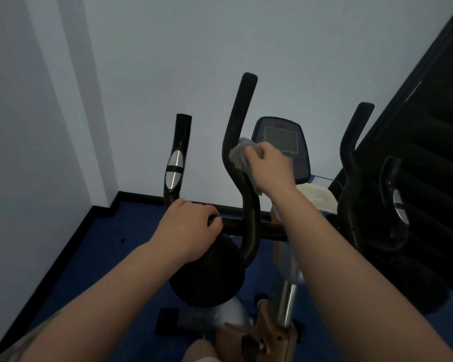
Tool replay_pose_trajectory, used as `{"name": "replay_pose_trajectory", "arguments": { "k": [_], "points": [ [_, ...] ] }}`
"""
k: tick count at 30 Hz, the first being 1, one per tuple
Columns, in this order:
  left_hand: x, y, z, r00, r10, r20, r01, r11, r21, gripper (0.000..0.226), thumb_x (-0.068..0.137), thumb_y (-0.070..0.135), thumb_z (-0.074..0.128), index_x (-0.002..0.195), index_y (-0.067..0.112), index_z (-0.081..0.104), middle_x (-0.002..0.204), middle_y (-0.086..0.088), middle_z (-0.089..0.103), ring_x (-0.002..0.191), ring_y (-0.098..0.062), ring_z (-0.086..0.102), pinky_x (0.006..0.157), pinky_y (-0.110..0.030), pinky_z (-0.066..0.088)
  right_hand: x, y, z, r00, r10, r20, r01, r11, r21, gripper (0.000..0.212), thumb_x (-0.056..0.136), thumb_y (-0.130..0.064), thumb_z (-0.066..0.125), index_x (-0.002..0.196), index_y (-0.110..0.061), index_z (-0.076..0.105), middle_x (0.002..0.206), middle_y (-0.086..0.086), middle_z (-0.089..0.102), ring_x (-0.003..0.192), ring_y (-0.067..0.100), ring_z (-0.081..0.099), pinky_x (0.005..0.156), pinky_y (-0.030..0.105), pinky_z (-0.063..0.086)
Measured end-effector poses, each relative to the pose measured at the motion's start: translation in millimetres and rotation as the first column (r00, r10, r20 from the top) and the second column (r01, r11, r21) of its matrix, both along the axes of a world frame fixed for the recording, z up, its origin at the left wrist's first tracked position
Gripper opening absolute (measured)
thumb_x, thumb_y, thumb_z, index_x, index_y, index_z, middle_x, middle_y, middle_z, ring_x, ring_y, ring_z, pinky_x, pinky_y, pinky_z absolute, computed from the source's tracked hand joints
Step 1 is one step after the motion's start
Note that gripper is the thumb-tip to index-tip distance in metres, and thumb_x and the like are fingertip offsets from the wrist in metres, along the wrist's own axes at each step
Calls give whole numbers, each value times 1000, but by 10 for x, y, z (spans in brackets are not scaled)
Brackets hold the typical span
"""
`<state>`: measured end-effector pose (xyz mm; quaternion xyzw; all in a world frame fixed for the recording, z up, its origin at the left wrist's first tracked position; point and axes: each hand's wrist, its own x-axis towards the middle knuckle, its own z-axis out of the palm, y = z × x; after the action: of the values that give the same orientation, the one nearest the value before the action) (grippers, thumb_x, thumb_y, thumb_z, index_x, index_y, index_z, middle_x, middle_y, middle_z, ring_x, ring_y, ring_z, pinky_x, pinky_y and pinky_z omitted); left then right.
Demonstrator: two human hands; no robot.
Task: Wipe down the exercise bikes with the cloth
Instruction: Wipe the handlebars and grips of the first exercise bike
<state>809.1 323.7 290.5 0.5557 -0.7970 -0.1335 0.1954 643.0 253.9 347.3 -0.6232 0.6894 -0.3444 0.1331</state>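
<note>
console (281,145) behind handlebar (239,142) | cloth (242,156) on handlebar | wall (168,61) behind

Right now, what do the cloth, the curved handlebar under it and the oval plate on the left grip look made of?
Cloth: grey, soft, fuzzy fabric, probably microfibre; it bunches.
Curved handlebar: black, slightly glossy, likely rubber or foam over a tube; the core is hidden.
Oval plate: bright brushed metal, or metallised plastic; it reflects light.

free: gap between left handlebar (177,163) and centre handlebar (239,131) | blocked: console (283,142) behind

Blue floor (94,246), pale wall (168,61), black skirting (102,207).
</note>
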Motion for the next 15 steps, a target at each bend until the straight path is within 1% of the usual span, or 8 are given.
{"name": "replay_pose_trajectory", "arguments": {
  "k": [2,3,5,7,10,12,14,15],
  "points": [
    [-6,12,10,1000,-12,5,12,999,-31,36,99,40,36,119,28,64,103,5,69,100,-15,54,96,-25,28,153,13,-108,999,44,0,-44,999,24,31,102,-38,37,119,-16,52,102,10,62,94,29,58,71,35,40],
    [-7,19,15,1000,-18,5,18,999,-39,37,99,39,35,118,27,64,102,5,69,98,-14,55,95,-24,28,189,91,-202,999,50,11,-50,999,5,32,103,-37,37,126,-18,49,103,10,59,93,30,57,71,35,40],
    [-5,26,18,1000,-26,-1,26,999,-39,37,99,38,35,117,26,65,99,6,69,94,-13,55,96,-24,28,193,329,-397,999,25,-26,-27,996,-91,34,102,-37,39,134,-26,45,102,4,51,87,21,53,69,34,38],
    [-2,22,14,1000,-27,-5,27,999,-38,37,98,39,35,116,26,65,96,6,68,92,-12,55,99,-26,30,124,469,-488,994,-14,-110,-5,985,-172,33,101,-36,44,132,-26,48,103,2,49,83,16,48,69,31,37],
    [4,17,19,1000,-18,-1,18,1000,-24,37,98,40,34,115,27,65,97,6,68,93,-12,53,101,-27,32,75,255,-329,979,-25,-201,-16,979,-202,23,100,-29,50,115,-15,60,102,7,56,83,18,48,68,28,31],
    [-2,23,30,1000,-19,12,19,999,-32,37,99,39,34,115,26,65,98,6,68,93,-12,53,101,-26,31,132,137,-214,990,6,-143,-35,979,-201,22,99,-24,52,111,-12,66,107,9,56,87,17,50,68,24,30],
    [1,28,33,1000,-17,21,18,999,-29,38,99,39,34,116,25,65,98,5,68,94,-13,54,99,-26,29,185,215,-233,999,19,-32,-26,971,-236,23,98,-23,55,112,-13,70,107,6,55,86,10,46,65,12,30],
    [0,33,33,1000,-17,24,17,1000,-20,38,99,40,34,115,25,65,98,5,67,94,-13,54,99,-26,29,168,325,-302,1000,8,-27,-15,962,-273,21,97,-23,58,111,-14,71,105,3,53,83,6,44,67,7,31]
  ]
}}
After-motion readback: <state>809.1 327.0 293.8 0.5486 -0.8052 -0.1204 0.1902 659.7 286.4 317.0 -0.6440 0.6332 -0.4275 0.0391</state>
